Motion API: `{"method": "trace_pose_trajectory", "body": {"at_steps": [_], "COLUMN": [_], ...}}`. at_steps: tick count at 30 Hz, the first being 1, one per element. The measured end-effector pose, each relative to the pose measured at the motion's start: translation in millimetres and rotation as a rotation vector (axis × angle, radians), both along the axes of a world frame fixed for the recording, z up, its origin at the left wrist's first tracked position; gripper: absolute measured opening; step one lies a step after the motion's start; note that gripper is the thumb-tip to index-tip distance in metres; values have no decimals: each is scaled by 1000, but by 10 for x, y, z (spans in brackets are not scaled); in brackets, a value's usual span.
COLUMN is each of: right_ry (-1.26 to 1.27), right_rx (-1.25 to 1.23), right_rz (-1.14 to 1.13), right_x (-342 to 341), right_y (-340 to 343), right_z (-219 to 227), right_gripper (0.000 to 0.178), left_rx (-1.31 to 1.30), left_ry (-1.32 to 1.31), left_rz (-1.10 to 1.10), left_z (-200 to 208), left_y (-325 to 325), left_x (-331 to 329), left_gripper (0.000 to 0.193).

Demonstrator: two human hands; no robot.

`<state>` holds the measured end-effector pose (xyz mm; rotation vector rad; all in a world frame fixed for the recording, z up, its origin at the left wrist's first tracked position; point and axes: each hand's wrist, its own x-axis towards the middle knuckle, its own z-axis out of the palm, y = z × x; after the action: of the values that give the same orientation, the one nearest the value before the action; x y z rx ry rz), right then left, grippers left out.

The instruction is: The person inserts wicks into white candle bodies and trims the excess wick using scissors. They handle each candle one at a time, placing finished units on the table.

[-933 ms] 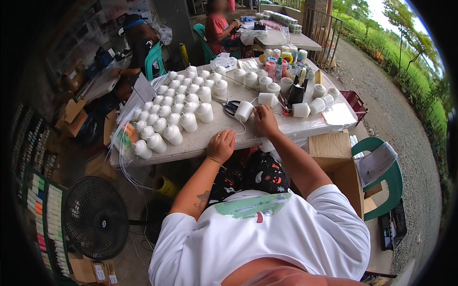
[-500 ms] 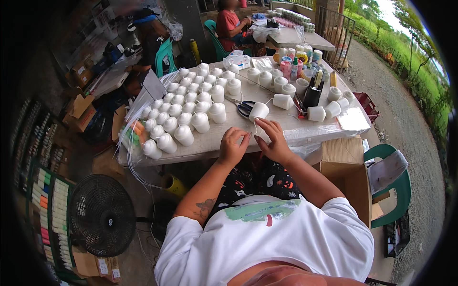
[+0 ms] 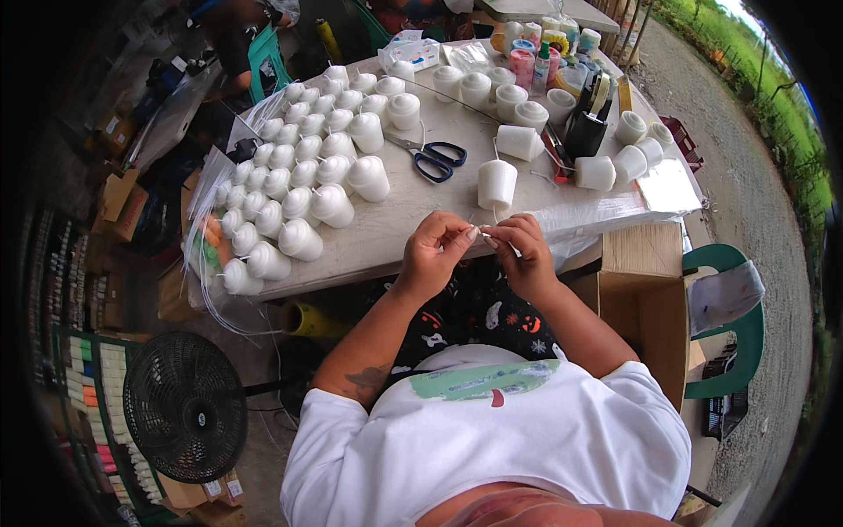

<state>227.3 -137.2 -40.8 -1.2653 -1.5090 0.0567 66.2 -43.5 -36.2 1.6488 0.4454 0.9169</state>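
A white candle (image 3: pixel 497 186) lies on the worktable (image 3: pixel 386 230) near its front edge, with a thin white wick (image 3: pixel 495 213) running from it toward me. My left hand (image 3: pixel 439 252) pinches the wick's end between thumb and forefinger. Close against it, my right hand (image 3: pixel 525 256) pinches the same wick, fingertips nearly meeting. Blue-handled scissors (image 3: pixel 423 153) rest open just behind the candle. Rows of upright white candles (image 3: pixel 307 167) with rounded tops and wicks fill the table's left half.
Behind right stand more candles (image 3: pixel 475 88), paint jars (image 3: pixel 522 68) and a black tape dispenser (image 3: pixel 587 123). Several candles (image 3: pixel 595 173) lie on their sides at right. An open cardboard box (image 3: pixel 645 307) and green chair (image 3: pixel 746 342) are at my right; a black fan (image 3: pixel 186 408) at my left.
My hands have come together and now both pinch the wick. My right hand has come away from the candle. The whole view has tilted downward.
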Motion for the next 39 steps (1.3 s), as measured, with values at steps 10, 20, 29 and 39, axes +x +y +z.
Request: {"method": "trace_pose_trajectory", "body": {"at_steps": [10, 20, 29, 39], "right_ry": [-43, -66, 138, 117], "right_rx": [-33, -45, -98, -51], "right_rz": [42, -31, -25, -42], "right_x": [43, 76, 175, 130], "right_y": [-131, -162, -162, -178], "right_z": [28, -33, 65, 184], "right_gripper": [21, 21, 13, 18], "left_rx": [418, 1089, 612, 401], "left_ry": [25, -37, -332, 77], "left_rz": [60, -99, 52, 13], "left_z": [100, 1877, 1549, 361], "left_y": [-145, -1102, -808, -134], "left_x": [133, 29, -457, 326], "left_gripper": [13, 22, 24, 15]}}
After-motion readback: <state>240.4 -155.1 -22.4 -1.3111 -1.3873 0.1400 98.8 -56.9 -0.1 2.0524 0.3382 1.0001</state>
